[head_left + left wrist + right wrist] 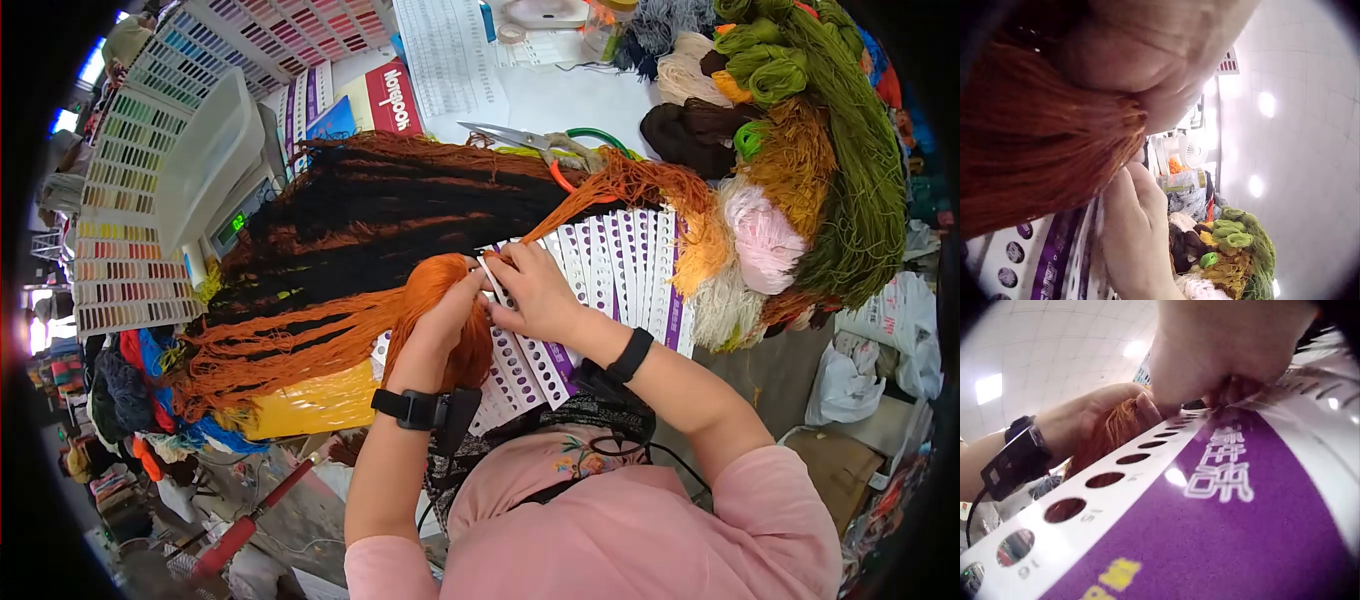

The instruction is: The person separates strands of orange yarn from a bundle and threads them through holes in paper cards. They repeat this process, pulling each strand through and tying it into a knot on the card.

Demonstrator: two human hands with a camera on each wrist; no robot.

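Observation:
In the head view my left hand [452,310] grips a thick skein of rust-orange thread [428,285], which drapes around it. In the left wrist view the strands [1035,144] gather tight under the palm. Close beside it, my right hand [545,298] has its fingers bent at the end of a white and purple punched thread card [1222,506], pinching its edge. Numbered round holes run along the card's white margin. The two hands' fingertips meet over the card, and the right fingertips are partly hidden in the right wrist view.
Black and rust thread [370,220] spreads across the table. Scissors [520,135] lie beyond the hands, near more punched cards [640,260]. Colored skeins [765,220] are heaped at right. A scale [240,215] with a white tray and color charts [130,220] stand at left.

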